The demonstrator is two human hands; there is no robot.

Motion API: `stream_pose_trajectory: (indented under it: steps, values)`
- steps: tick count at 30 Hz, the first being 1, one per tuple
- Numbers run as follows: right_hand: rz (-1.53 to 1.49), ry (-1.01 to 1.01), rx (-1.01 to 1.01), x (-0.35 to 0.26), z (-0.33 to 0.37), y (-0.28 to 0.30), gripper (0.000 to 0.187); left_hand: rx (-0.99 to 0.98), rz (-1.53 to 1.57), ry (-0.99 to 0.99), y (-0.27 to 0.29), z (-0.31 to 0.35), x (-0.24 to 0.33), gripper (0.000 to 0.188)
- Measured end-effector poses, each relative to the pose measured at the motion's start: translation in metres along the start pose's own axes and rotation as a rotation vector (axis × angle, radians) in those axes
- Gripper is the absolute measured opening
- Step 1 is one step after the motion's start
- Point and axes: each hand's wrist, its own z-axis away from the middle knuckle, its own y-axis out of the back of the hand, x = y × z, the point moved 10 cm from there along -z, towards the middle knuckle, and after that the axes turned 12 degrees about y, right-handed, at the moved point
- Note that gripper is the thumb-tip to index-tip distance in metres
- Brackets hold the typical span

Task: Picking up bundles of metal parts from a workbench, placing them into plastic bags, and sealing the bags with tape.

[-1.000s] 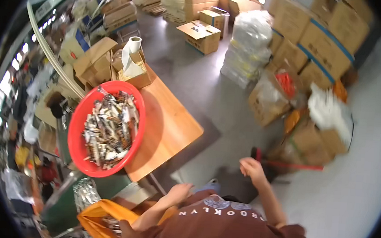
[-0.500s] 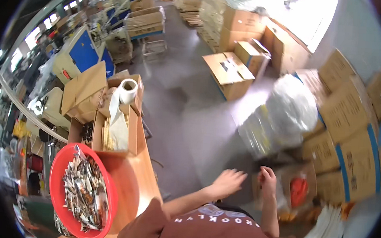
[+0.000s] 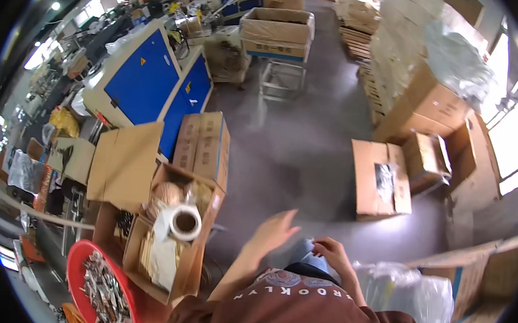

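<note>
My left hand is held out in front of my body over the grey floor, its fingers apart and nothing in it. Close by on the right is my right hand, fingers loosely bent, with no object visible in it. Neither hand touches anything. Nearest to the left arm stands an open cardboard box with a white roll of film or paper on it and tan strips inside. Clear plastic wrapping bulges beside my right forearm.
A red basin of small metallic-looking pieces stands at lower left. Blue-and-cream machine cabinets line the left side. Ahead are a cart bearing a large carton, and pallets. Cartons stand on the floor at right.
My view has swung right and my body has moved forward along the aisle. The box with the roll is nearer, the red basin lower. Both hands have shifted left in view, still empty.
</note>
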Motion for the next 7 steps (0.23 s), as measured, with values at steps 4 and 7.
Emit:
stream_pose_trajectory:
  steps: [4, 7]
  values:
    - [-0.049, 0.001, 0.157, -0.027, -0.165, 0.075, 0.017, 0.065, 0.006, -0.337, 0.046, -0.198, 0.074, 0.049]
    - [0.152, 0.136, 0.115, -0.056, -0.320, 0.119, 0.014, -0.054, -0.025, -0.297, 0.075, -0.321, 0.060, 0.049]
